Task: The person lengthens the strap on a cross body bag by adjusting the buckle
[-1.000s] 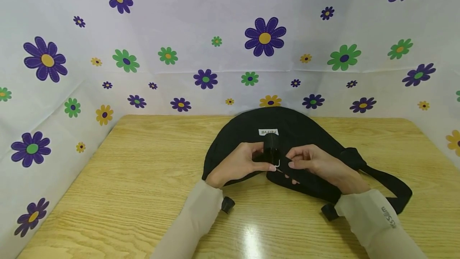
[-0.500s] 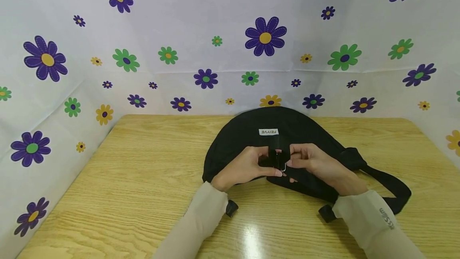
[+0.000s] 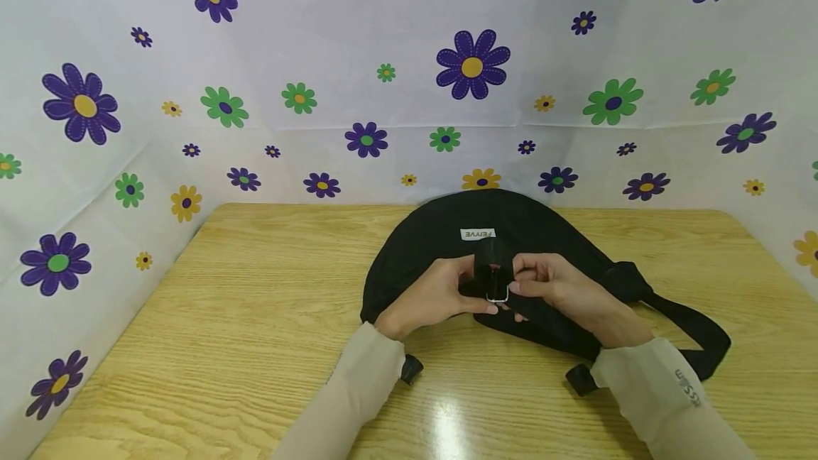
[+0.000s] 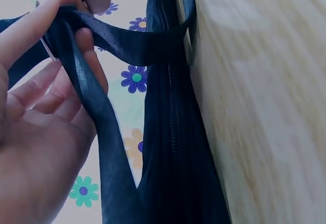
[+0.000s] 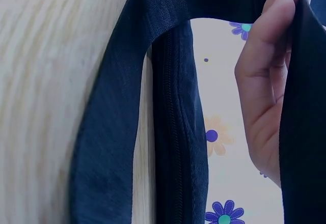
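A black crossbody bag point(image 3: 422, 247) with a small white label point(image 3: 478, 234) lies on the table. Its black strap point(image 4: 117, 163) runs up between the two hands and bends into a short loop at a silver metal buckle point(image 3: 497, 298). My left hand point(image 3: 431, 297) pinches the strap by the buckle, thumb at the lower edge. From the other side, my right hand point(image 3: 565, 293) pinches the strap just right of the buckle, thumb and forefinger together. In the left wrist view the bag's zipper point(image 4: 173, 122) shows behind the strap. The strap's threading inside the loop is too dark to make out.
The wooden table point(image 3: 255, 318) stretches to the left and in front. A slack strap section point(image 3: 696, 325) curves off to the right. Two small black ends point(image 3: 412, 370) show beside the sleeves. A flowered cloth point(image 3: 319, 77) hangs behind.
The left hand has shifted slightly right with the buckle and strap loop. My right fingers have come to the buckle's right edge, and the buckle now faces the head camera more squarely.
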`<state>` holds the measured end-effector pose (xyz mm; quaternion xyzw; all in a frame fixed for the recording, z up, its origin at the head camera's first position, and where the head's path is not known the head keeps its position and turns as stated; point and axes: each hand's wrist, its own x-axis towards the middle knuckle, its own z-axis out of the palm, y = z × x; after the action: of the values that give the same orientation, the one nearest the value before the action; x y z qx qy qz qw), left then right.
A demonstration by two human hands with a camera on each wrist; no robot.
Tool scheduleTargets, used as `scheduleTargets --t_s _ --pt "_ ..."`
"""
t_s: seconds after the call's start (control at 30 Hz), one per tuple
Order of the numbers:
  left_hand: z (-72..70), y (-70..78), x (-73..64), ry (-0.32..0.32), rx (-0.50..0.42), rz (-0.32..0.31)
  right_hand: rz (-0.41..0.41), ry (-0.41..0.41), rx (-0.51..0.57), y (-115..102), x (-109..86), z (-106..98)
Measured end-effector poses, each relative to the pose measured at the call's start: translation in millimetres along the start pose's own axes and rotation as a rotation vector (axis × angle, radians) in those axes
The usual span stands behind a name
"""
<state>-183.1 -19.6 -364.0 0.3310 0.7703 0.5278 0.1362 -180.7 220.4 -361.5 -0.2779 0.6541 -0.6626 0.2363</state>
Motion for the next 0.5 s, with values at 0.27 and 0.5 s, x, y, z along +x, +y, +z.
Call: scheduleTargets --t_s 0.27,0.5 --pt "-3.0 0.8 1.1 0.035 0.116 0.011 -0.015 0.002 0.032 0.1 0.4 -0.8" --pt "-5.1 0.6 0.5 0.04 0.133 0.049 -0.042 0.019 0.034 -1.1 -0.6 0.3"
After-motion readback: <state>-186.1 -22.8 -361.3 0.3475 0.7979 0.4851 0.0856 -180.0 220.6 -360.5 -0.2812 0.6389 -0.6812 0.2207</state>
